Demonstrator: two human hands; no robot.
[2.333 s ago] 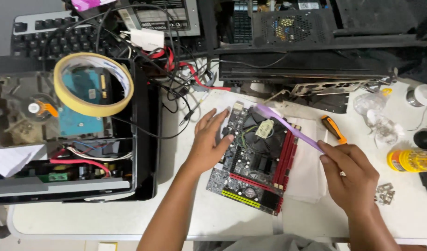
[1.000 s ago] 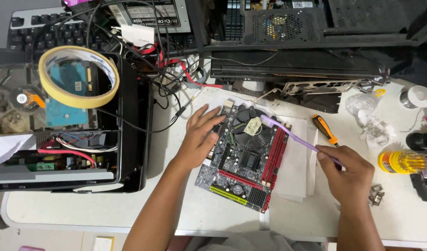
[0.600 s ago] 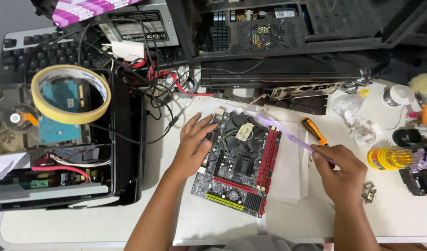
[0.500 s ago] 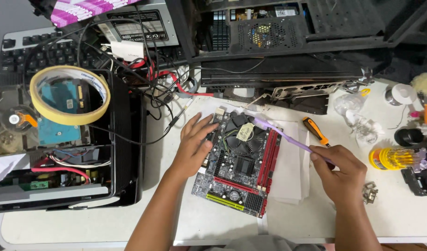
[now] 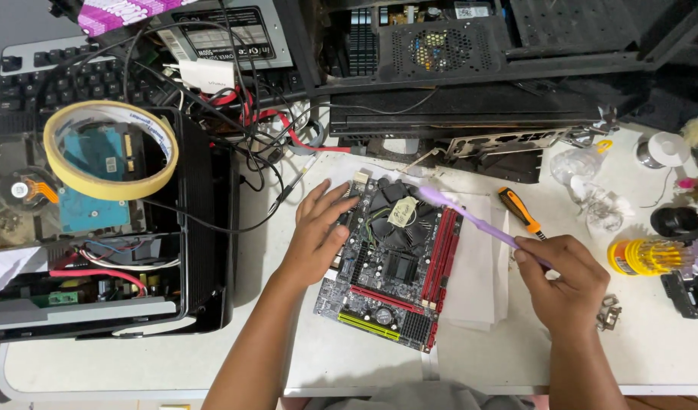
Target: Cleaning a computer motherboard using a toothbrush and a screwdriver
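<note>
One black-and-red computer motherboard [image 5: 398, 266] with a round cooling fan is seen lying flat on the white table [image 5: 136, 364], just right of the middle of the view and partly on a white sheet of paper [image 5: 478, 281]. The board's edge at nine o'clock is pressed down by the left hand [image 5: 318, 235], its fingers spread flat and slightly fanned. At three o'clock from the board, the right hand [image 5: 565, 285] is closed around the handle of a lilac plastic toothbrush [image 5: 470, 220], pinched between thumb and curled fingers, while the bristled head is laid at the fan's rim at about one o'clock.

The step in hand is judged to be the brushing of dust from the fan area. Short, light strokes across the fan blades and the red slots would be called for next, with the board kept pinned.

At two o'clock an orange-and-black screwdriver [image 5: 520, 212] is lying on the paper. At nine o'clock an open black computer case [image 5: 205, 228] is seen, with a roll of yellow tape [image 5: 110, 152] resting on top.

The bristles cannot be made out clearly, and any dust on the board is too fine to be told. The right palm is hidden, and the case is cut off at the left edge.
</note>
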